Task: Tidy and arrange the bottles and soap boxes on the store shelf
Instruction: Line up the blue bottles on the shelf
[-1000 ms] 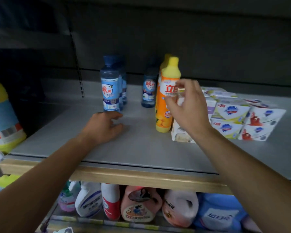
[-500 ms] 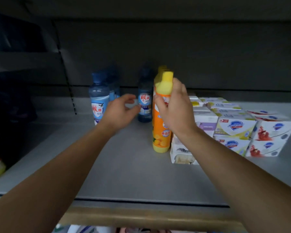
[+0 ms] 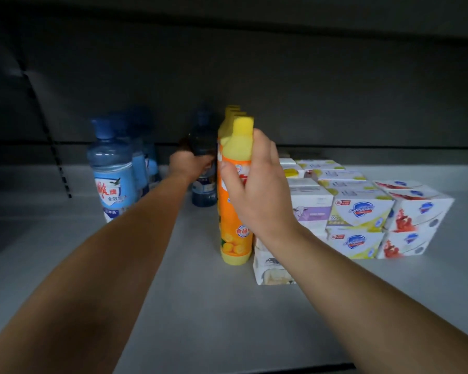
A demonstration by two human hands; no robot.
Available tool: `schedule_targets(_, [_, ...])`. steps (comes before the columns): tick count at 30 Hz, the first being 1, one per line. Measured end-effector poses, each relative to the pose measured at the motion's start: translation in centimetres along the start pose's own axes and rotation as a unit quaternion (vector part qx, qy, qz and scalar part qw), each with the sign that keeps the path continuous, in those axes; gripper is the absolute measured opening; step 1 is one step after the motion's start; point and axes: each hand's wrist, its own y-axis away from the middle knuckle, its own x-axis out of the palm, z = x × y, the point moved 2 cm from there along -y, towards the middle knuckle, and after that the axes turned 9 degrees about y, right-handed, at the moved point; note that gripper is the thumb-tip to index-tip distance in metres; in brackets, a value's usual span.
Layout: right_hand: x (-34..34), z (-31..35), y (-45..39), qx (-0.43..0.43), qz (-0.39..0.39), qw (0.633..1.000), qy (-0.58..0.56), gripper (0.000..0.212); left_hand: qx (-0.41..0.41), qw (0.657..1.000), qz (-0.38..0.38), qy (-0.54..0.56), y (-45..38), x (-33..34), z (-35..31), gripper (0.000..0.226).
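Observation:
On the grey shelf (image 3: pixel 200 306) an orange bottle with a yellow cap (image 3: pixel 234 233) stands upright at the front of a row of like bottles. My right hand (image 3: pixel 257 190) grips its upper body. Just left and farther back stands a dark blue bottle (image 3: pixel 203 190), and my left hand (image 3: pixel 191 166) grips it at mid height. A light blue bottle (image 3: pixel 111 174) heads another row at the left. Stacked soap boxes (image 3: pixel 360 211) fill the right side, touching the orange row.
The shelf's dark back wall (image 3: pixel 281 90) rises behind the goods. A perforated upright (image 3: pixel 52 147) stands at the left. Open shelf surface lies between the light blue bottles and the orange row, and along the front edge.
My left hand reached farther back and closed round the dark blue bottle. My right hand stays on the orange bottle. The view moved closer to the shelf.

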Motion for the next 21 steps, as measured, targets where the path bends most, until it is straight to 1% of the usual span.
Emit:
schedule_targets(6, [0.2, 0.1, -0.1, -0.001, -0.007, 1.0, 0.006, 0.055, -0.007, 1.0, -0.013, -0.026, 0.4, 0.4, 0.5, 0.035])
schedule_targets(11, [0.0, 0.1, 0.0, -0.006, -0.004, 1.0, 0.002, 0.056, 0.003, 1.0, 0.0, 0.007, 3.0, -1.1, 0.0, 0.041])
schedule_targets(16, [-0.2, 0.2, 0.0, -0.007, 0.011, 1.0, 0.014, 0.056, 0.034, 0.999, 0.004, 0.035, 8.4, -3.8, -0.4, 0.047])
schedule_targets(21, [-0.6, 0.9, -0.3, 0.029, 0.038, 0.998, 0.032, 0.053, 0.036, 0.996, 0.034, 0.074, 14.1, -7.3, -1.0, 0.036])
